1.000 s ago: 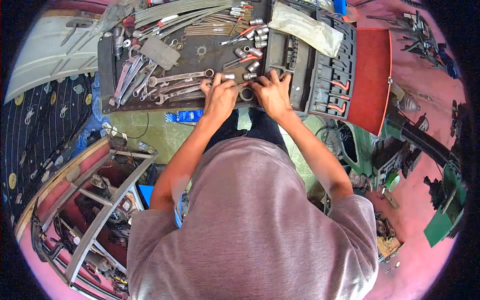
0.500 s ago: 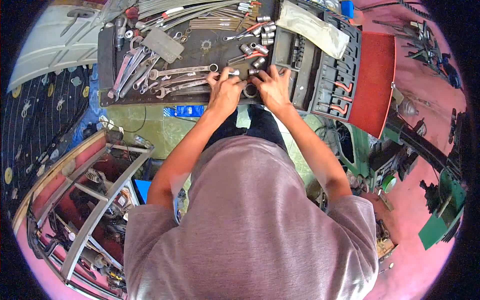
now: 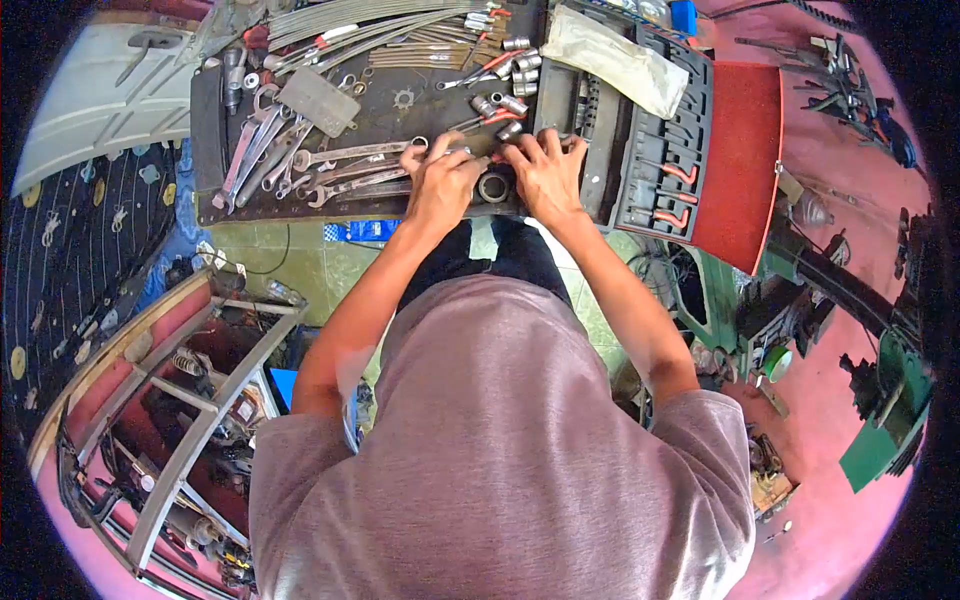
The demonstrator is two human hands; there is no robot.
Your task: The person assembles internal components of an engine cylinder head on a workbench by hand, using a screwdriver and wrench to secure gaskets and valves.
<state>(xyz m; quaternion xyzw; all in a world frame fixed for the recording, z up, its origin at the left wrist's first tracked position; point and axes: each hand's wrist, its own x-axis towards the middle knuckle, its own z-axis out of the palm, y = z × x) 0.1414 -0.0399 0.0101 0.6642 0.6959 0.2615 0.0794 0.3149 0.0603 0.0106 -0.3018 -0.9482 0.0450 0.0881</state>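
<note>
Both hands are over the near edge of a dark workbench. My left hand has bent fingers, with the tips near a small metal piece beside several wrenches. My right hand is curled at the near left edge of the black tool tray; whatever its fingertips touch is hidden. Between the hands lies a dark metal ring. Beyond the fingers are several shiny sockets and a red-handled tool.
A flat metal plate rests on more wrenches at the left. A plastic bag lies across the tool tray, beside the red case lid. A metal frame rack stands at the lower left.
The view has shifted slightly, moving the bench contents a little left. Both hands stay close together, and the ring between them shows more fully.
</note>
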